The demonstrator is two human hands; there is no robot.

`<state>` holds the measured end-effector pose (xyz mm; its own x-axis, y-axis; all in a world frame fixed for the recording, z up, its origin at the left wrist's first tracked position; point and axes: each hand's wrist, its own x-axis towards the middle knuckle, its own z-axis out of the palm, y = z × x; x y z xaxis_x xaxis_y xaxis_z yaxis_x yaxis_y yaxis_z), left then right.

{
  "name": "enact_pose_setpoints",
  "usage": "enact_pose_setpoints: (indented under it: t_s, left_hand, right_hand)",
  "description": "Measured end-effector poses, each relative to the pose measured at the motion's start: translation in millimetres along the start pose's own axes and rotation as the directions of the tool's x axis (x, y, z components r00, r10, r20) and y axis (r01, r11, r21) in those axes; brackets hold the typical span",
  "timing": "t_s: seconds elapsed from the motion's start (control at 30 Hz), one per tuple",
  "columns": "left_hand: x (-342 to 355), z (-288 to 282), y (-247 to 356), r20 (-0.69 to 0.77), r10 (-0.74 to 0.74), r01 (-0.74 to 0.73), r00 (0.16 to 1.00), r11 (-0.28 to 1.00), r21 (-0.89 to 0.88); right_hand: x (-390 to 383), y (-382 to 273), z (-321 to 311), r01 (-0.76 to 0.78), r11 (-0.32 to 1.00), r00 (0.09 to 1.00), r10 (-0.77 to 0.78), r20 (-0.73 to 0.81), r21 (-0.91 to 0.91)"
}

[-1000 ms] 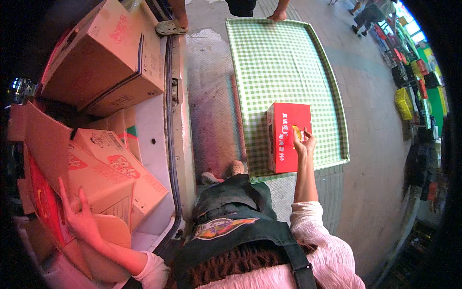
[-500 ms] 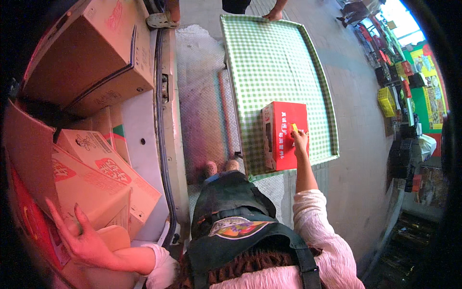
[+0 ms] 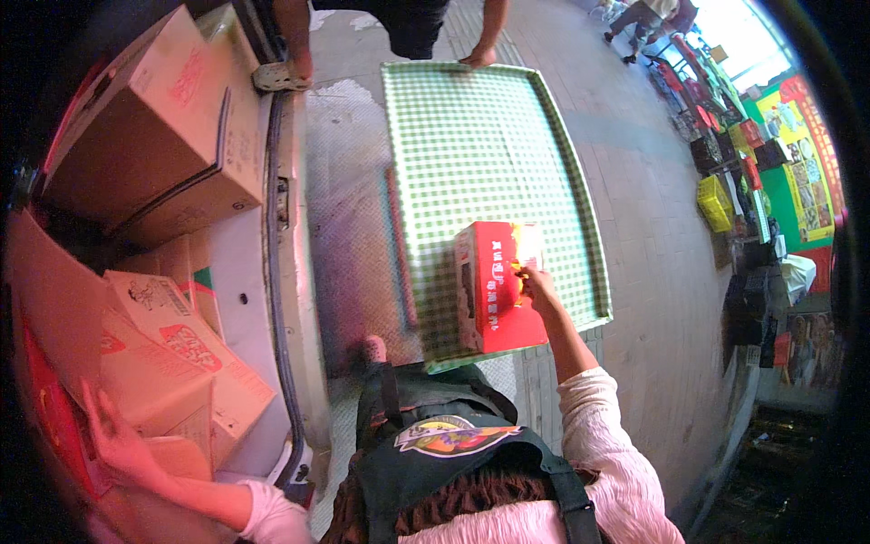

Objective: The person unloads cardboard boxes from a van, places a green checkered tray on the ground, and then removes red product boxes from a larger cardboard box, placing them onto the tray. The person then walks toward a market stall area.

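Left hand [image 3: 118,442] has fingers extended, no hold visible, beside the tilted cardboard cartons [image 3: 159,376]; contact unclear. Carton contents not visible. Red printed box [image 3: 494,313] sits on the gingham-covered surface [image 3: 480,145] at its near edge, between the corners. Probably stiff card, heavyish if full, dents at corners; contents unseen. Best hold: yellow handle [image 3: 521,271] on top, other palm under base. Right hand [image 3: 536,286] curled closed on that handle.

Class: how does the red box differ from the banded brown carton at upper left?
The red box looks smaller than the brown carton. A dark band crosses the brown carton; none shows on the red box. The right hand is on the red box, not the brown carton. Both bear printing.
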<state>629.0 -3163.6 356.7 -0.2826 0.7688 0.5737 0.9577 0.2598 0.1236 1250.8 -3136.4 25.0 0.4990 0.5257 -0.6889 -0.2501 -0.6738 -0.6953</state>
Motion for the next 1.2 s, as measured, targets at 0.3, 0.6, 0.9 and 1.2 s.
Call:
enact_pose_setpoints:
  t_s: [0.3, 0.6, 0.9, 1.2]
  left_hand:
    - [9, 11, -73, 0.021, -0.016, 0.018, 1.0, 0.995, -0.099]
    - [26, -4, -71, -0.058, 0.474, -0.418, 0.878, 0.821, 0.389]
    - [20, 6, -98, -0.051, 0.247, -0.247, 0.968, 0.969, 0.023]
    - [16, -3, -62, -0.073, 0.357, -0.335, 0.931, 0.918, 0.211]
  right_hand:
    - [30, -39, -116, 0.039, 0.999, 0.996, -0.04, 0.075, 0.007]
    - [95, -29, -230, 0.163, 0.984, 0.986, -0.16, 0.05, -0.074]
    - [128, -49, -263, 0.13, 0.933, 0.985, -0.159, -0.061, -0.335]
    - [127, -55, -265, 0.11, 0.868, 0.957, -0.225, -0.186, -0.483]
